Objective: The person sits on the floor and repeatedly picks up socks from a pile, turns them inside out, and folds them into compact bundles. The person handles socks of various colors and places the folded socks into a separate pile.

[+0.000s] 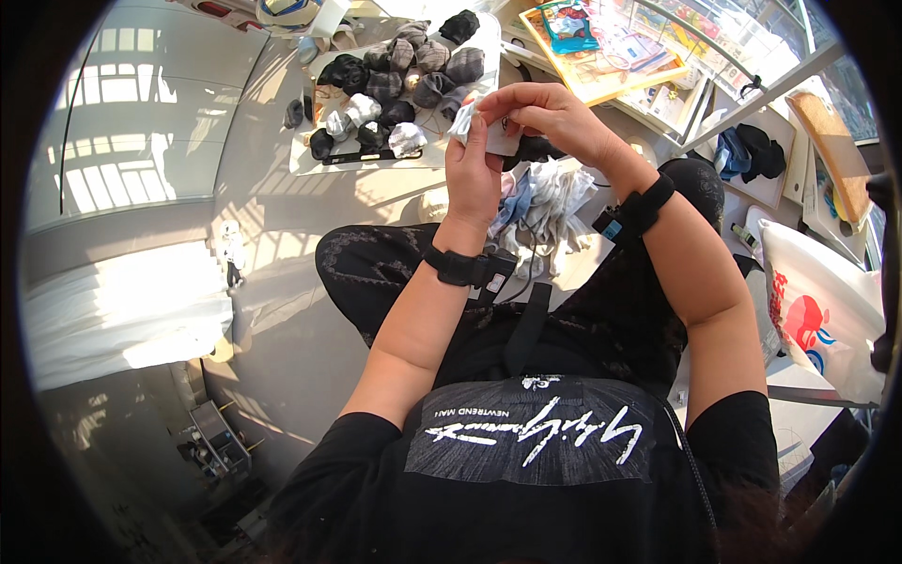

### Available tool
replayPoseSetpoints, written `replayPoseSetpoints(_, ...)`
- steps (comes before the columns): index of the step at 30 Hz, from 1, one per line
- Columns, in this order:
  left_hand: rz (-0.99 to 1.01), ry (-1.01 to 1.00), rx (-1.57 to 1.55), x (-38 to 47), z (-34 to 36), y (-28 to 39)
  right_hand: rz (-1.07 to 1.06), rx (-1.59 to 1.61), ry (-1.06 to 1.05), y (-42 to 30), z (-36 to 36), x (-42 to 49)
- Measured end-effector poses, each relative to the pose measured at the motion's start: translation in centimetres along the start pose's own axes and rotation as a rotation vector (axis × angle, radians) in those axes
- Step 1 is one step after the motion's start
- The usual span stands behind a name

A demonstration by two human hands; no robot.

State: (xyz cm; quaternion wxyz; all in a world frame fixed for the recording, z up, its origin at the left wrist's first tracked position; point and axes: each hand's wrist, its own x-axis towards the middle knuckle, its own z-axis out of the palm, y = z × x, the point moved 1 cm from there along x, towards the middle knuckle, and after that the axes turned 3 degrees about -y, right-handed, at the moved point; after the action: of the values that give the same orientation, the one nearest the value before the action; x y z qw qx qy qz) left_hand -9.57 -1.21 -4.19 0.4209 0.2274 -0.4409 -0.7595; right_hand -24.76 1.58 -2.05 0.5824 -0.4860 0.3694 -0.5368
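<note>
Both hands meet above the right edge of a low white table [299,161]. My left hand [478,158] grips a white sock [461,125] between thumb and fingers. My right hand [539,113] touches the same light fabric with its fingertips; part of the cloth hangs beneath it. Rolled sock balls in black, grey and white cover the table beside the hands, among them a white one [406,139] and a dark grey one [465,65]. Below the hands, between the person's legs, lies a loose heap of white, grey and blue socks [557,204].
A wooden-rimmed tray [613,95] with packets stands at the upper right. Further right are a tray with black and blue cloth [757,151] and a printed white plastic bag [821,310]. A white curtain [134,310] hangs at the left. A dark cable crosses the sock heap.
</note>
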Motion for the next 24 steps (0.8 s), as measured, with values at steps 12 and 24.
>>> replayPoseSetpoints(12, -0.017, -0.109, 0.076, 0.0, 0.2, 1.5, -0.02, -0.378, -0.08, 1.7, -0.1, 0.2)
replayPoseSetpoints(24, 0.008, -0.1, 0.418, 1.1, -1.2, 2.4, -0.094, -0.337, 0.135, 1.5, -0.5, 0.6)
